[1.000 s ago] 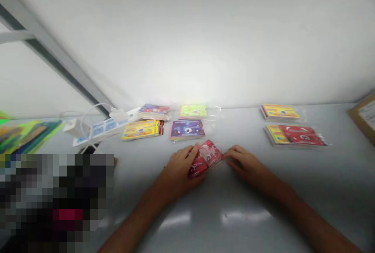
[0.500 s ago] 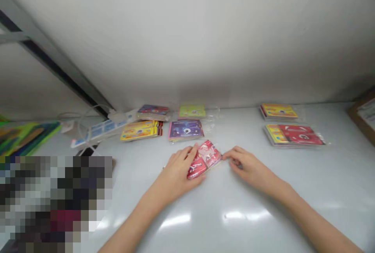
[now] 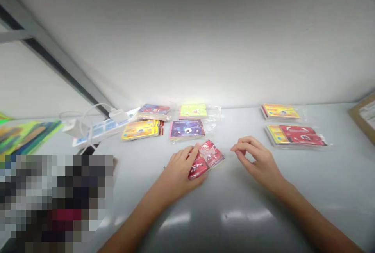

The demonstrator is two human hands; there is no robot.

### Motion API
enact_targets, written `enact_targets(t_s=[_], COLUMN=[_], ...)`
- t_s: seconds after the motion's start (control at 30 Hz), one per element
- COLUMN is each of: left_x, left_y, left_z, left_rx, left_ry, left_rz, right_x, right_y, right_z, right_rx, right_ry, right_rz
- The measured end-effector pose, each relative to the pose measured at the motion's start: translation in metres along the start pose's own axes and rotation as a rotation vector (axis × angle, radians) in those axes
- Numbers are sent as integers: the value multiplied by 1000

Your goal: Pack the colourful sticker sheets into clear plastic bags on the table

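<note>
A red packet of cards in clear plastic [image 3: 209,154] lies at a slant on the table. My left hand [image 3: 183,167] is laid over its left part, thumb on the near side and fingers on the far side, gripping it. Off the packet's right end, my right hand [image 3: 254,159] hovers with thumb and forefinger pinched together; whether anything sits between the tips is too small to make out. Beyond the packet lie a purple bagged card pack [image 3: 186,129] and a yellow-green one [image 3: 192,111].
Yellow card packs [image 3: 142,130] and a dark stack [image 3: 154,111] lie left. Two more packs, yellow [image 3: 281,111] and red-yellow [image 3: 299,135], lie right. A power strip [image 3: 102,130] with white cables is back left. A cardboard box [image 3: 363,112] stands at right, the wall behind.
My right hand has drawn away from the packet's right corner, up and to the right, fingers still pinched. My left hand and the packet have hardly moved.
</note>
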State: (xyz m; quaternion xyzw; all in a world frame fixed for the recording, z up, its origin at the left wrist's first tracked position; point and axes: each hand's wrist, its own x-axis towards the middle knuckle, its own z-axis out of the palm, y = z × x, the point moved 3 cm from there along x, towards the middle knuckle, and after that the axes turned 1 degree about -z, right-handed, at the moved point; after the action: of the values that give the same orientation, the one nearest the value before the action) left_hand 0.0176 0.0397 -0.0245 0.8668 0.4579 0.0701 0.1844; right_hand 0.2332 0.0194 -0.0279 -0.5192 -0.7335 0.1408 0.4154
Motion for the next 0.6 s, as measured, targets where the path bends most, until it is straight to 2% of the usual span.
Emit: enact_targets(t_s=[0.2, 0.37, 0.6], left_x=[0, 0, -1], left_y=[0, 1, -1], left_z=[0, 0, 0], left_rx=[13, 0, -4], left_ry=[-3, 6, 22], left_rz=[-4, 1, 0], right_x=[-2, -2, -1], right_y=[-4, -4, -4], right_z=[2, 6, 7], right_rx=[13, 60, 60], right_ry=[56, -11, -116], right_rz=[-70, -106, -63])
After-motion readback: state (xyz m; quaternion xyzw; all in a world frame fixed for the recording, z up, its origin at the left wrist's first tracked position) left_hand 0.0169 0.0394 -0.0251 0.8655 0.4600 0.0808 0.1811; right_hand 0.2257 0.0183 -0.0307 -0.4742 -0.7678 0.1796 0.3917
